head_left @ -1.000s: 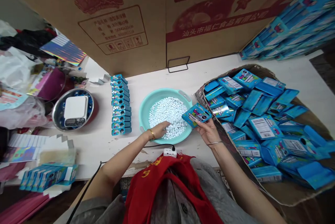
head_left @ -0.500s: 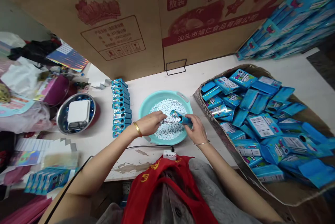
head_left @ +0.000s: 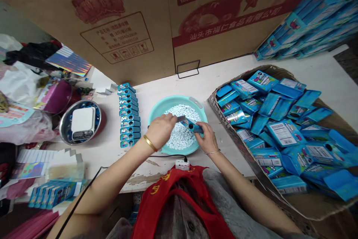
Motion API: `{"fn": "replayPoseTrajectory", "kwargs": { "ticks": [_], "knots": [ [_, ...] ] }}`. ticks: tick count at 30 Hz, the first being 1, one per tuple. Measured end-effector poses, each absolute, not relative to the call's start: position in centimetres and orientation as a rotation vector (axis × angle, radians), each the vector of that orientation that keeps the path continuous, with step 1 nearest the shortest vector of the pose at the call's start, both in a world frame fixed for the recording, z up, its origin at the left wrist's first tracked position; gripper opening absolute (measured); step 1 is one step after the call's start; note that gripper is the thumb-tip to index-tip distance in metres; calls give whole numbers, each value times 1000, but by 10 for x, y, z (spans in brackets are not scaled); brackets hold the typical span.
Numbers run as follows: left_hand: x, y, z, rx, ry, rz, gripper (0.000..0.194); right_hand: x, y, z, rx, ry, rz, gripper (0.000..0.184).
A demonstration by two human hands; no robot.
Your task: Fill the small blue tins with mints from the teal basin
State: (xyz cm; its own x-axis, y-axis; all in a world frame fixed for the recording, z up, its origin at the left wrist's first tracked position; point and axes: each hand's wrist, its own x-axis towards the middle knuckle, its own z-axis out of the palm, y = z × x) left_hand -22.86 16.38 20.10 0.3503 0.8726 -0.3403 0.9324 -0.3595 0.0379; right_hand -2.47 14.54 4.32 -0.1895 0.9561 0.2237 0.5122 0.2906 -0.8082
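Left hand: left hand (head_left: pixel 161 131), fingers closed on a grey flat piece (head_left: pixel 181 118), exact kind unclear; gold bangle on the wrist.
Right hand: right hand (head_left: pixel 207 139), fingers gripping one blue box (head_left: pixel 192 125) by its near end; thin bracelet on the wrist.
Held box: tilted above the basin's middle, round dark hole showing, grey piece right at its far end; print too small to read.
Basin: turquoise basin (head_left: pixel 157 111), one, clock centre with 12 pointing away from the person; holds white pellets (head_left: pixel 180 142), too many to count.
6 o'clock: white plug block (head_left: pixel 182 164), one, black cord plugged in, just beside the basin.
9 o'clock: row of boxes (head_left: pixel 130 118), about eleven, standing side by side, holes up.
9 o'clock, farther: steel bowl (head_left: pixel 64 127), one, holding blue pieces and one white scale (head_left: pixel 83 119); readout unreadable.
8 o'clock: packed boxes (head_left: pixel 52 194), about four, side by side.
3 o'clock: open carton (head_left: pixel 229 129), one, heaped with loose boxes (head_left: pixel 284 133), dozens, overlapping; a front seems to read "CARAMELO", second word blurry.
2 o'clock: stacked boxes (head_left: pixel 310 32), several layers, count unclear.
12 o'clock: wire loop (head_left: pixel 188 69), one, against the big cardboard box (head_left: pixel 159 63).
Big box writing: "板装", "汕头市福仁食品有限公司", "shaped and…"; framed panel starting "产品名称", four icons, red starfish.
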Motion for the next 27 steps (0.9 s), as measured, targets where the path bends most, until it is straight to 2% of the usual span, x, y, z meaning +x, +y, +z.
{"fn": "replayPoseTrajectory", "kwargs": {
  "ticks": [3,6,10,18,23,27],
  "knots": [
    [-261,179,138,2236,1819,-253,38,-19,148,41,-1362,-1733,783,32],
    [-270,188,70,2106,1826,-287,39,-15,150,39,-1441,-1581,852,33],
    [-254,177,20,2094,1712,-260,37,-13,152,35,-1498,-1394,962,39],
    [-235,137,10,2051,1300,-185,51,-12,161,34,-1441,-1166,1109,45],
    [-243,133,23,1938,1173,-37,43,-7,158,42,-1410,-1105,1129,46],
    [-261,135,63,1853,1126,178,35,2,150,46,-1452,-1296,1013,39]
  ]
}}
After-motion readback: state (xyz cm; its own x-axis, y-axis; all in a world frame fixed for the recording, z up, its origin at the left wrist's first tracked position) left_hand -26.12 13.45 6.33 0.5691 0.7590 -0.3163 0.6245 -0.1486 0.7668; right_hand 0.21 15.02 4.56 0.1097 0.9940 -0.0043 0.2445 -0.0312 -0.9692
